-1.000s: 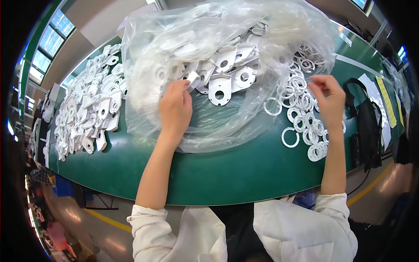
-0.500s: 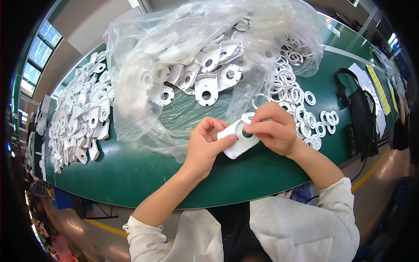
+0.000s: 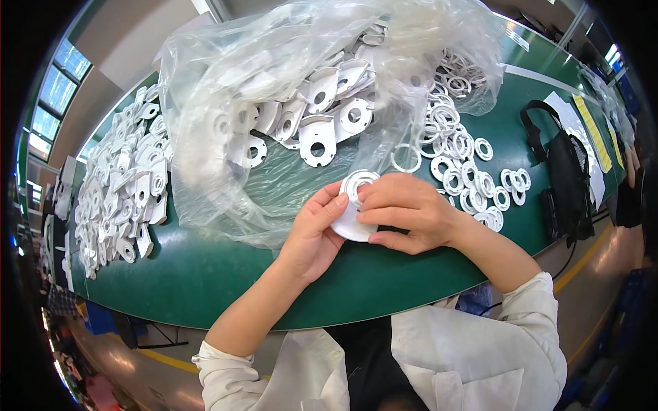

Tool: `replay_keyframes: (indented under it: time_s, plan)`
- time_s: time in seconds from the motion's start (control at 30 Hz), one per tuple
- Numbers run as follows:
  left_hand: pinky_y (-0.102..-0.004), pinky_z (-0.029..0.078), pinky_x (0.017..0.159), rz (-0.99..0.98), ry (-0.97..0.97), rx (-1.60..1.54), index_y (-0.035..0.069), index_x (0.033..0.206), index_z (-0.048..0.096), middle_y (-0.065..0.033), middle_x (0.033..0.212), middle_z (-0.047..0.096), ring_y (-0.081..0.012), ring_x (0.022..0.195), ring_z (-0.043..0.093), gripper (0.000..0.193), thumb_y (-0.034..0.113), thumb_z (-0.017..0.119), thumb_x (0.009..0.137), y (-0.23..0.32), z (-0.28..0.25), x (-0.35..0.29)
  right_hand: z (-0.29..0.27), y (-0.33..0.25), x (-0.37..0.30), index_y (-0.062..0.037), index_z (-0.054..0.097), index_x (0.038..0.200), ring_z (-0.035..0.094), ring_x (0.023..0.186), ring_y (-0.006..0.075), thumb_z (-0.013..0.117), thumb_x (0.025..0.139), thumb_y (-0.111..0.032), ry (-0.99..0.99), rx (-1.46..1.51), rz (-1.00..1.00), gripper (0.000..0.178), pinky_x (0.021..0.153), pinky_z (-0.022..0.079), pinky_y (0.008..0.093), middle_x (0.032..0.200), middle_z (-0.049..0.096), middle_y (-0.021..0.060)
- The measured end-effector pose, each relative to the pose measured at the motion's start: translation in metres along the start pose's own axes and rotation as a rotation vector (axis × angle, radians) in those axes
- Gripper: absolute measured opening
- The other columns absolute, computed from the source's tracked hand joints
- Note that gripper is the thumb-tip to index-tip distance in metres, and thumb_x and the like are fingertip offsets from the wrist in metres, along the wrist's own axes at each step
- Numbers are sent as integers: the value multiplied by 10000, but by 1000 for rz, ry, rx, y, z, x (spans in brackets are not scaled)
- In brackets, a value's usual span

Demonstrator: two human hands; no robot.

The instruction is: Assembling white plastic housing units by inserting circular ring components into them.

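Observation:
My left hand (image 3: 317, 231) pinches a white plastic bracket (image 3: 352, 227), thumb on top and fingers beneath. At its far end a white ring (image 3: 358, 179) lies over the round part. My right hand (image 3: 413, 214) has its fingers bent over the right side of the bracket and ring, gripping them; its fingertips cover part of both. Beyond my hands, an open clear plastic bag (image 3: 274, 194) holds several loose brackets (image 3: 317, 152) of the same kind, with round holes.
A heap of white bracket pieces (image 3: 123, 185) spreads along the left of the green table (image 3: 226, 288). Loose white rings (image 3: 452, 179) lie to the right, some still under the plastic. Farther right are a black bag (image 3: 570, 179) with a strap and yellow-marked paper (image 3: 591, 130).
The bracket has turned in my hands, its ring end now pointing away from me. My right hand has come down over its right side, fingers closer together.

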State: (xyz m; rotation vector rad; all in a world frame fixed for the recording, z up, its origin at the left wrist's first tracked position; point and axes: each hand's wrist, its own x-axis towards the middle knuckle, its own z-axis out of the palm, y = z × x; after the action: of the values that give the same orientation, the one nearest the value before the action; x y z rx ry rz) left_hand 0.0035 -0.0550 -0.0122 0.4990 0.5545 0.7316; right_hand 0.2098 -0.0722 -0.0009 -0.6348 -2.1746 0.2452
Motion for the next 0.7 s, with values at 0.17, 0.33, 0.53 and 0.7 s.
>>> replay_keyframes:
  time_s: [0.17,0.33,0.53,0.7]
  plan:
    - [-338,505,915,-56,31,94,41,1280,410,-100,1191,576,-162,1068,586,366,177,534,964,-2,-4,-1,-2,-1,0,-32,657,991,627,984,310,745,735,-116,-29,86,-47,283,829,505,418,1056,638,108]
    - [-371,494,947,37,-27,182,40,1306,384,-114,1292,522,-214,1142,567,386,179,514,970,5,3,1,-38,13,2,-57,679,958,624,893,254,734,758,-94,169,-296,109,211,754,503,356,998,652,89]
    - [-386,530,915,30,-84,78,40,1358,351,-126,1351,482,-296,1165,563,432,179,493,974,13,10,-1,-80,12,-8,-13,676,866,594,736,205,733,719,-51,-269,-104,770,162,673,482,312,800,617,67]
    - [-334,554,820,11,-81,160,40,1361,350,-180,1296,528,-298,1105,603,434,101,482,952,10,6,1,-77,20,-24,-15,664,862,594,714,249,712,734,-54,-477,-106,701,142,660,481,331,775,613,84]
